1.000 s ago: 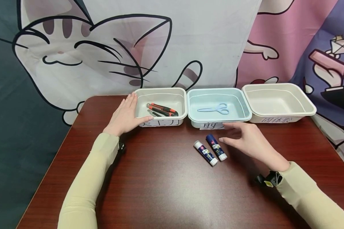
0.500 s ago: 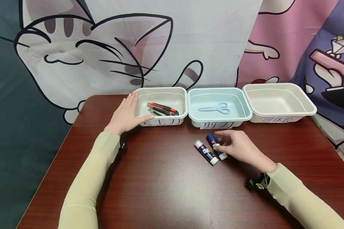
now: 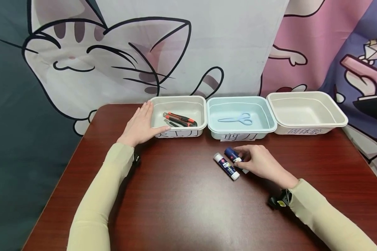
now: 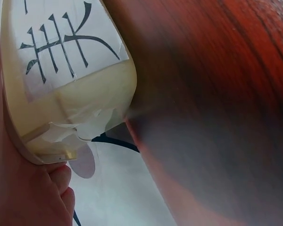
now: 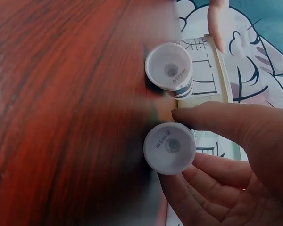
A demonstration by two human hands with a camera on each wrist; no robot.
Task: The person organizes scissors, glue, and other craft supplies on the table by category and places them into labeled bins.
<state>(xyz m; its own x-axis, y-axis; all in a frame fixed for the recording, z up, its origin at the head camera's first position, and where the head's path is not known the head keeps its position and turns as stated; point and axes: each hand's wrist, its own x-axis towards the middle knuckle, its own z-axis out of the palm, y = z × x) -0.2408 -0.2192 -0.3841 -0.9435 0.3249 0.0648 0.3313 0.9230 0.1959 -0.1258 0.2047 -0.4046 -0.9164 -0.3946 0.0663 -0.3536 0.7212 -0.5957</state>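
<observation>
My right hand (image 3: 260,161) pinches a glue stick with a dark blue cap (image 3: 231,153), thumb on one side and fingers on the other. Its white base (image 5: 170,149) faces the right wrist camera. Just left of it lies a second glue stick (image 3: 227,167) with a clear-white cap, apart from my fingers. My left hand (image 3: 139,124) rests along the left rim of the left cream box (image 3: 204,118), fingers straight and thumb over the front edge. Several utility knives (image 3: 179,119) lie inside that box. The left wrist view shows the box's paper label (image 4: 68,42) close up.
A light blue box (image 3: 229,104) holding blue scissors (image 3: 238,119) stands in the middle, and another cream box (image 3: 304,108) to its right. All three have handwritten labels and line the back of the brown table (image 3: 182,216). A printed cat curtain (image 3: 238,42) hangs behind.
My right hand has come down and left from beside the blue box onto the blue-capped glue stick and closed on it. My left hand has stayed on its box.
</observation>
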